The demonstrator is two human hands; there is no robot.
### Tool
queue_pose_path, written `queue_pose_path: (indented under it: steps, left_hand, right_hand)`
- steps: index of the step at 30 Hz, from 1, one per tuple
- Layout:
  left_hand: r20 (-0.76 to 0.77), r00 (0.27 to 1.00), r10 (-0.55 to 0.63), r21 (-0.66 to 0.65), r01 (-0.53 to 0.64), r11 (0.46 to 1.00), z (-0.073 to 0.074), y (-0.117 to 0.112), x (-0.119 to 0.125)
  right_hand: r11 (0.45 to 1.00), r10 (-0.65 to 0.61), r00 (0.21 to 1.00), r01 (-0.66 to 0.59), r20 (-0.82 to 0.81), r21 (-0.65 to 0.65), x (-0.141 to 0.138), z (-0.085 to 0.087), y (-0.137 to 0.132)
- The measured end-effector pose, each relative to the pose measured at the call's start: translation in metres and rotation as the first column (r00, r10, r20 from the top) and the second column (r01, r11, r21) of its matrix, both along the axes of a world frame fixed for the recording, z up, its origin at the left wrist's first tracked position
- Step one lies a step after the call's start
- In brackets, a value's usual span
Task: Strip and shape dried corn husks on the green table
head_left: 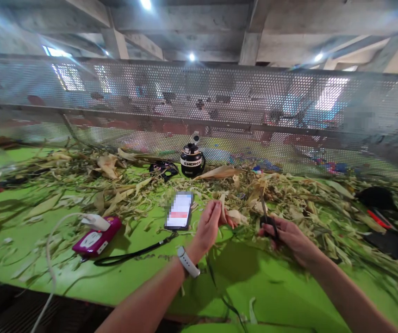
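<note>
My left hand [210, 223], with a white-strapped watch [188, 262] on its wrist, is closed round a pale dried corn husk [224, 210] above the green table [240, 263]. Part of the husk is hidden behind the fingers. To the right, my right hand [287, 236] grips the black handles of a pair of scissors [264, 213], whose blades point up and away from me. The blades are apart from the husk. Loose husk strips and scraps [289, 194] lie around and beyond both hands.
A phone [179, 210] with a black strap lies left of my left hand. Further left sits a purple power strip [96, 237] with a white plug and cable. Behind stands a black bottle [191, 161]. A perforated metal screen [171, 99] runs along the back.
</note>
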State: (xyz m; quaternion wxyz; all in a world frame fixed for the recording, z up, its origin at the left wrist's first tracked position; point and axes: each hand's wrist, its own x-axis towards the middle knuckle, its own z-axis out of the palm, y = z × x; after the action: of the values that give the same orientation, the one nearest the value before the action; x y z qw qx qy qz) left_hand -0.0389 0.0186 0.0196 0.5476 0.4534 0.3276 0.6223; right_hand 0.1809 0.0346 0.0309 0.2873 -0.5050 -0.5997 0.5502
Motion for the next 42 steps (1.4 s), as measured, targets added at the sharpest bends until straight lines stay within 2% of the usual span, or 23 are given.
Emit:
queue_pose_path:
  steps: [3, 6, 9, 12, 14, 16, 18, 20, 23, 26, 29, 31, 33, 35, 38, 40, 42]
  left_hand:
    - [-0.235, 0.970, 0.057, 0.094, -0.036, 0.995, -0.002, -0.005, 0.002]
    - [-0.347, 0.934, 0.083, 0.126, -0.042, 0.991, -0.005, -0.008, 0.004]
    - [-0.290, 0.950, 0.113, 0.079, -0.094, 0.992, -0.008, -0.007, 0.007]
    - [-0.158, 0.974, 0.165, -0.008, -0.168, 0.986, -0.013, -0.001, 0.008]
    - [-0.138, 0.969, 0.206, -0.035, -0.212, 0.977, -0.015, 0.001, 0.008]
    - [-0.206, 0.954, 0.217, -0.003, -0.222, 0.975, -0.016, 0.000, 0.008]
    - [-0.313, 0.931, 0.187, 0.064, -0.175, 0.982, -0.015, -0.004, 0.008]
    - [-0.405, 0.903, 0.141, 0.126, -0.098, 0.987, -0.013, -0.009, 0.008]
    - [-0.449, 0.893, 0.013, 0.151, 0.062, 0.987, -0.009, -0.016, 0.007]
    - [-0.449, 0.890, -0.086, 0.139, 0.165, 0.976, -0.009, -0.019, 0.005]
    - [-0.568, 0.822, 0.031, 0.228, 0.121, 0.966, -0.010, -0.020, 0.004]
    - [-0.657, 0.747, 0.100, 0.306, 0.143, 0.941, -0.011, -0.021, 0.004]
    - [-0.695, 0.710, 0.109, 0.335, 0.185, 0.924, -0.012, -0.022, 0.006]
    - [-0.660, 0.749, 0.064, 0.276, 0.163, 0.947, -0.012, -0.022, 0.009]
    - [-0.496, 0.867, -0.054, 0.034, 0.082, 0.996, -0.014, -0.019, 0.014]
    - [-0.396, 0.913, -0.098, -0.089, 0.067, 0.994, -0.016, -0.015, 0.015]
    - [-0.331, 0.937, -0.111, -0.130, 0.071, 0.989, -0.017, -0.012, 0.016]
  right_hand:
    - [0.998, -0.052, 0.985, 0.058, -0.162, 0.034, -0.014, 0.006, -0.003]
    - [0.993, -0.042, 0.974, 0.065, -0.224, 0.095, -0.029, 0.003, -0.006]
    - [0.975, 0.062, 0.979, -0.018, -0.196, 0.221, -0.037, -0.002, -0.008]
    - [0.921, 0.144, 0.988, -0.113, -0.055, 0.374, -0.035, -0.007, -0.009]
    - [0.863, 0.136, 0.990, -0.139, 0.040, 0.486, -0.034, -0.010, -0.008]
    - [0.829, 0.064, 0.997, -0.080, 0.048, 0.553, -0.034, -0.013, -0.006]
    - [0.858, -0.040, 0.999, 0.050, -0.032, 0.511, -0.037, -0.017, -0.003]
    - [0.908, -0.108, 0.987, 0.148, -0.121, 0.393, -0.040, -0.019, -0.002]
    - [0.943, -0.125, 0.971, 0.180, -0.205, 0.279, -0.044, -0.021, -0.003]
    - [0.945, -0.139, 0.963, 0.199, -0.232, 0.259, -0.046, -0.021, -0.006]
    - [0.924, -0.177, 0.959, 0.239, -0.220, 0.299, -0.045, -0.024, -0.007]
    - [0.899, -0.212, 0.956, 0.273, -0.205, 0.342, -0.045, -0.027, -0.006]
    - [0.879, -0.235, 0.949, 0.299, -0.210, 0.371, -0.044, -0.028, -0.006]
    - [0.866, -0.233, 0.940, 0.317, -0.249, 0.386, -0.044, -0.029, -0.007]
    - [0.847, -0.205, 0.930, 0.324, -0.304, 0.422, -0.045, -0.030, -0.012]
    - [0.832, -0.188, 0.933, 0.317, -0.306, 0.455, -0.045, -0.030, -0.014]
    - [0.821, -0.174, 0.933, 0.315, -0.316, 0.476, -0.044, -0.031, -0.016]
